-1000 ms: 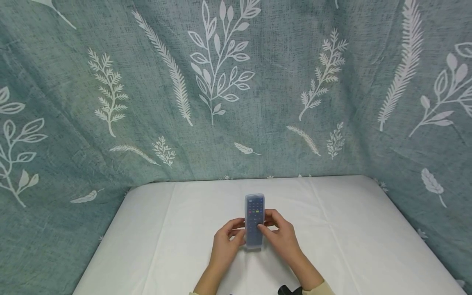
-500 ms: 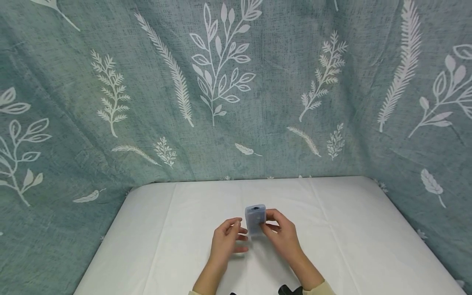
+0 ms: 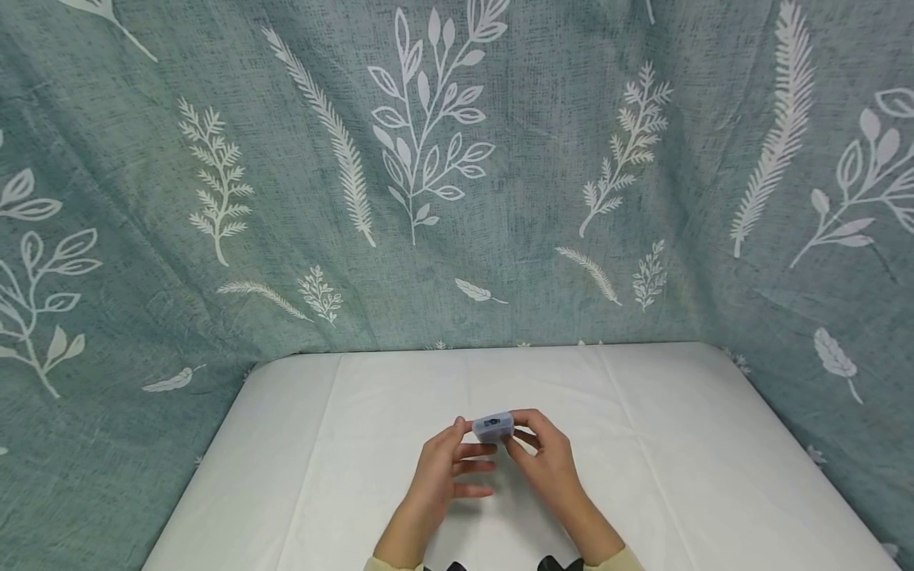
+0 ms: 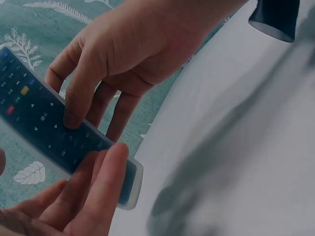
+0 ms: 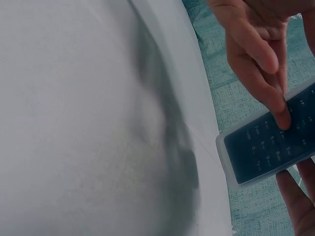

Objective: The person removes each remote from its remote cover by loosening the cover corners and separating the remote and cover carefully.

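A dark blue remote control in a clear cover [image 3: 493, 428] is held above the white table, its narrow end facing the head camera. The right hand [image 3: 548, 464] pinches its right edge; in the left wrist view that hand [image 4: 133, 49] has its thumb on the button face of the remote [image 4: 49, 110]. Beside the other edge is the left hand [image 3: 439, 476], fingers spread and extended. Its fingertips [image 4: 87, 162] rest on the buttons. The right wrist view shows a left fingertip [image 5: 282, 120] on the button face of the remote [image 5: 261, 147].
White cloth covers the table [image 3: 378, 396]. Behind and beside it hangs a green curtain [image 3: 528, 262] with white leaf prints. Black devices [image 3: 560, 564] show near the wrists at the bottom edge.
The remote has tipped from showing its button face to showing its narrow end. The left hand let go of its edge, then spread its fingers and came back against it. The right hand kept its pinch.
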A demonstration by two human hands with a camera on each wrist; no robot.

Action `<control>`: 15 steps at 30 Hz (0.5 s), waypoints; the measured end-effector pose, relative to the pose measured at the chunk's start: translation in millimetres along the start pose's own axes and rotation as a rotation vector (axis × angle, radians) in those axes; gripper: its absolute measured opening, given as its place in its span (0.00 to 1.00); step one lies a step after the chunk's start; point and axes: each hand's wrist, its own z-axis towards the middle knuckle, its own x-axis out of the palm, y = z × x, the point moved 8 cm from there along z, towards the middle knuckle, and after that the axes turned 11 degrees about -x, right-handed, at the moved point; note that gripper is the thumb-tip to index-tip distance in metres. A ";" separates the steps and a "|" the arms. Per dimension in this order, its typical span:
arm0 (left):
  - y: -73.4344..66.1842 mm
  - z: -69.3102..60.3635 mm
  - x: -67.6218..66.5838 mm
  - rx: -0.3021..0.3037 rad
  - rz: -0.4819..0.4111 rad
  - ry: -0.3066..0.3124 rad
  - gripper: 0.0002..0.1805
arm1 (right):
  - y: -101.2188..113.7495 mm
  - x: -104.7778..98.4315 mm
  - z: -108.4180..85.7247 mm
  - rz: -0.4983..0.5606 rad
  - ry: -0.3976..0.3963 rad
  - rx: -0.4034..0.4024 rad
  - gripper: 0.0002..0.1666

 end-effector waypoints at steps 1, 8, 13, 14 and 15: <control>-0.5 0.4 1.0 -0.001 -0.002 0.004 0.43 | -0.4 0.3 -0.2 0.004 0.000 0.001 0.21; -0.7 1.7 4.9 -0.002 -0.014 0.002 0.41 | -0.6 2.9 -2.3 0.031 -0.006 0.024 0.20; -2.6 1.9 4.1 0.006 -0.017 -0.021 0.43 | 16.9 2.3 2.5 0.053 -0.014 -0.002 0.18; -2.9 1.9 4.0 0.004 -0.020 -0.024 0.43 | 21.2 2.0 3.6 0.058 -0.012 -0.011 0.17; -3.4 2.0 4.0 0.002 -0.024 -0.026 0.42 | 25.1 1.6 4.6 0.062 -0.007 -0.019 0.16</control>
